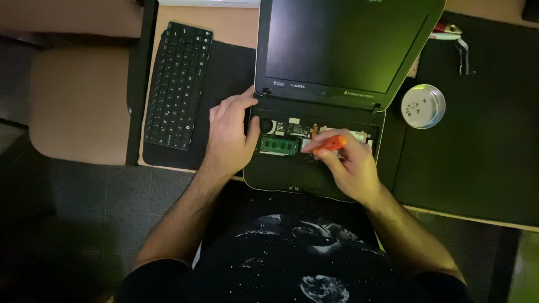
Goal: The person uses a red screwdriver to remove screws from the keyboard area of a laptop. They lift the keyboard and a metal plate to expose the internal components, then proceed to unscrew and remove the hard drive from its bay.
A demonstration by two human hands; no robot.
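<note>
An orange-handled screwdriver (330,143) is pinched in the closed fingers of the right hand (351,168), over the opened laptop base (292,168) (keyboard off, green memory module (278,145) bare). The left hand (229,134) rests open-fingered on the base's left edge. A detached keyboard (178,84) lies left on the desk (236,25), a round metal tin (423,106) right.

- Dim overall, with a warm, greenish cast.
- Light falls mostly on the laptop (337,73) and the desk's centre.
- The lower edge and left floor sink into dark shadow.
- Slight softness throughout; faint glare on the round metal tin (423,106).
</note>
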